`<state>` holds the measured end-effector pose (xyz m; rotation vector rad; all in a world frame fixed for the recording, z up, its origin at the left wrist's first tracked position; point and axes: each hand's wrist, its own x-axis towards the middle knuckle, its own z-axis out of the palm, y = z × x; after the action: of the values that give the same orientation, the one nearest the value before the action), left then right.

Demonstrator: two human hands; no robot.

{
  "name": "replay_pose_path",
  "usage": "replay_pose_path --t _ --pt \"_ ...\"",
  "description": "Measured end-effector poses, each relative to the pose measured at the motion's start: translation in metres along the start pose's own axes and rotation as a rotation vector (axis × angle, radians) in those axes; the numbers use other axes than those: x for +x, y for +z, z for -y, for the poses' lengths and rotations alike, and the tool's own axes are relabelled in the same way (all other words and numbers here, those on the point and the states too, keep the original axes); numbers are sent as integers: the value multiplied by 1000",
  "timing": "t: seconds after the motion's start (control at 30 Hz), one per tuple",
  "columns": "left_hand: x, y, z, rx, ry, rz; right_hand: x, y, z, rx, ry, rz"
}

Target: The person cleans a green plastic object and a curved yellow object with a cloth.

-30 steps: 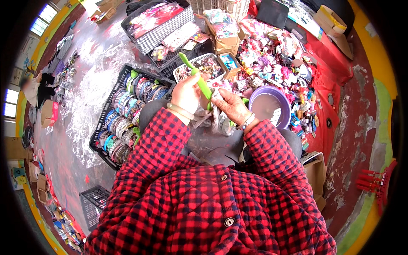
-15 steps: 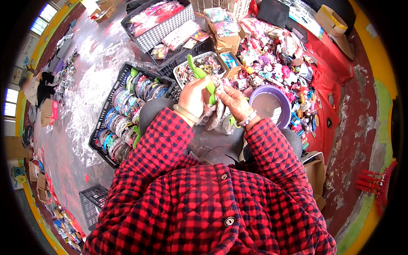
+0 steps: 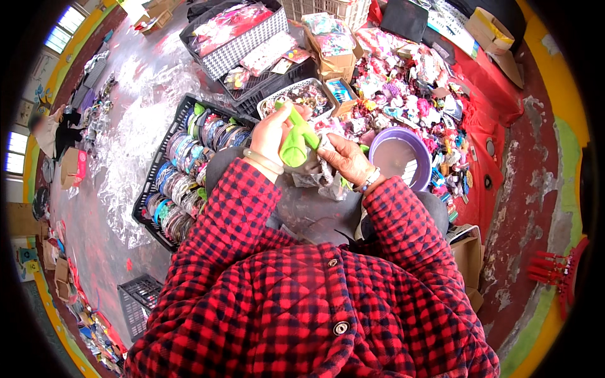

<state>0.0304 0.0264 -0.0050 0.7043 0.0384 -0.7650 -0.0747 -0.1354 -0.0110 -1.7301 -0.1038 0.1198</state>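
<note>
In front of me, my left hand (image 3: 270, 137) is closed on a bright green strip of soft cloth (image 3: 299, 133), with the thumb near its upper end. One fold of the strip hangs as a wide loop below my fingers. My right hand (image 3: 350, 164) is closed in a pinch at the strip's right end, on the edge of a pale, crumpled wrap (image 3: 322, 181), perhaps thin plastic. The exact hold under the right fingertips is hidden. To the left stands a black crate (image 3: 144, 206) packed with rows of hair bands (image 3: 173, 183).
A purple basin (image 3: 374, 157) of cloudy water is beside my right hand. Beyond my hands are a white basket (image 3: 263, 108) of small accessories and a cardboard box (image 3: 343, 108). Hair ornaments (image 3: 422, 104) heap on red cloth at right; clear plastic sheeting (image 3: 123, 151) covers floor at left.
The green strip has turned and opened out into a wide loop. My left hand has shifted slightly left; the patterned cloth that hung under my hands is now mostly out of sight.
</note>
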Motion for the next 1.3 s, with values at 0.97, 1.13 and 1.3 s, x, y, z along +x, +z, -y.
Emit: replay_pose_path --t 0.97,1.13,1.3 --pt "-4 5 24 80 -68 9 8 -7 -7 -243 -91 -195" --pt "-8 13 2 24 -78 44 7 -13 1 -196 -138 -118" --pt "5 -16 -3 -72 -17 14 1 -14 -2 -25 -34 -73"
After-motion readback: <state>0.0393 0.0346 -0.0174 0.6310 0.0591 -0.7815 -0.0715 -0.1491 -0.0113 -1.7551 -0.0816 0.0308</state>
